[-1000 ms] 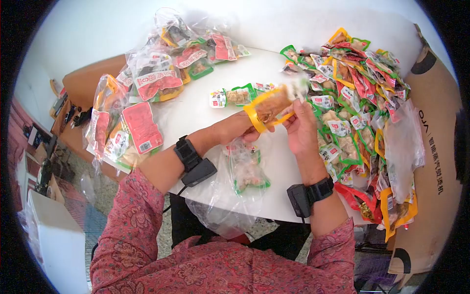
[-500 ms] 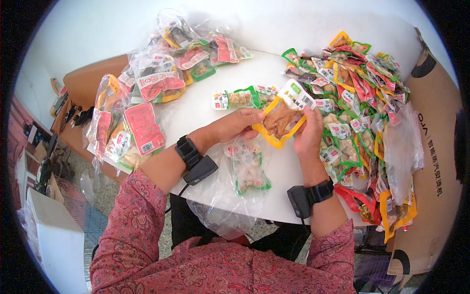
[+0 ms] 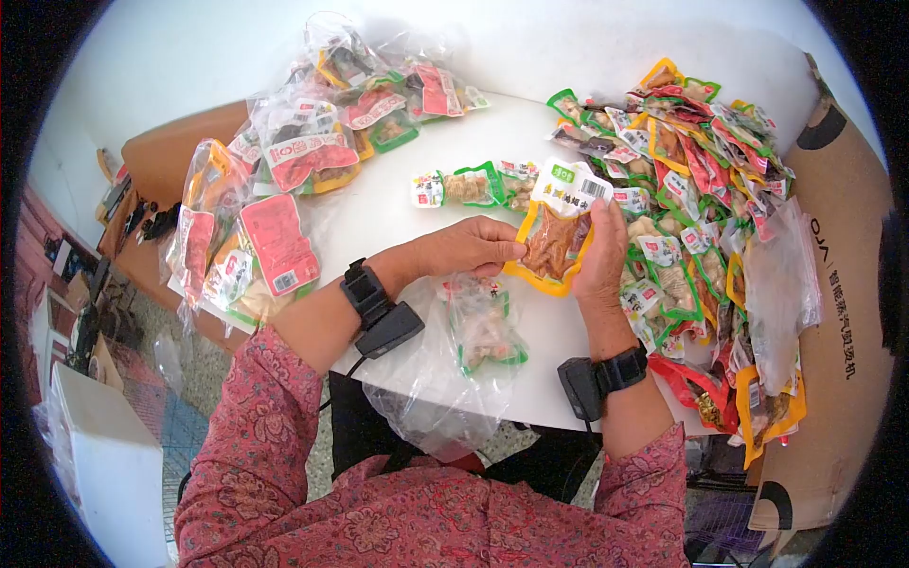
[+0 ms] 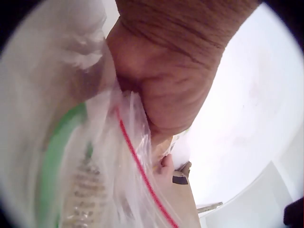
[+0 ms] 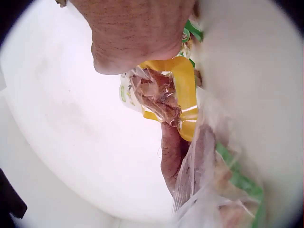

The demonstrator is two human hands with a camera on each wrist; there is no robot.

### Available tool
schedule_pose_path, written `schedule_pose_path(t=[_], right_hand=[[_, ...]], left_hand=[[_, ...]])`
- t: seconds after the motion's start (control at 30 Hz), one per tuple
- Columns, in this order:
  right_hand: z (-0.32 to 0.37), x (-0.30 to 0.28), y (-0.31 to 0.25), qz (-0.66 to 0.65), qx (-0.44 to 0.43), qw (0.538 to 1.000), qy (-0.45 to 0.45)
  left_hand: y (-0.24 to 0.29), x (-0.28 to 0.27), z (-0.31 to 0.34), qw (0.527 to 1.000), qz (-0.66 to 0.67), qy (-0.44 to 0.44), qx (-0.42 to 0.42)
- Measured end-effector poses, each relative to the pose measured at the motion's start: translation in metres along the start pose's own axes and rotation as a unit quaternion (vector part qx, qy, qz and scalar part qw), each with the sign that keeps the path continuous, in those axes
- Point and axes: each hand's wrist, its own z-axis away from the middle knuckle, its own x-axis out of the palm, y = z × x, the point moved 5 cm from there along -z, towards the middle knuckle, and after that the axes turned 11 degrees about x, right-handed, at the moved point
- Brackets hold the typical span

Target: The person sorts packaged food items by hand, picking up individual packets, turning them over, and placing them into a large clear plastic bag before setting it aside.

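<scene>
The flat, clear-fronted packet with a yellow border and brown food inside, tilted to the right half a second ago, now stands straighter, and its white printed label faces the head camera squarely. It is held up above the white counter, between the two hands: the left hand pinches the lower left edge, its thumb on the border, while the right hand grips the opposite edge with its fingers up beside the label. The change suggests that the packet is being squared up or looked over, so this step reads as handling one item, not yet putting it down. It remains outside the clear, thin plastic bag below, which contains a green-edged packet of pale food. To the right, the large mixed heap of colourful packets looks unchanged.
</scene>
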Motion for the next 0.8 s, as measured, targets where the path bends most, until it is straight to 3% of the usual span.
schedule_pose_path(t=[0.07,0.3,0.4,0.47,0.6,0.8], right_hand=[[0.008,0.002,-0.008,0.037,0.026,0.998,0.04],[0.007,0.005,-0.006,0.035,0.028,0.999,0.018],[0.015,0.014,-0.007,0.089,0.094,0.992,0.011],[0.011,0.02,0.001,0.059,0.071,0.989,-0.117],[0.014,0.021,-0.006,0.1,0.05,0.984,-0.139],[0.014,0.023,0.0,0.036,0.107,0.983,-0.144]], left_hand=[[0.002,0.001,0.001,1.0,-0.009,0.003,-0.002],[0.003,0.001,0.001,1.0,-0.006,0.008,0.0],[0.002,-0.002,0.001,0.999,0.008,0.044,0.0],[0.005,-0.006,0.001,0.994,0.019,0.106,0.009],[0.011,-0.007,0.004,0.994,0.044,0.102,0.017],[0.01,-0.01,0.002,0.995,0.034,0.094,0.021]])
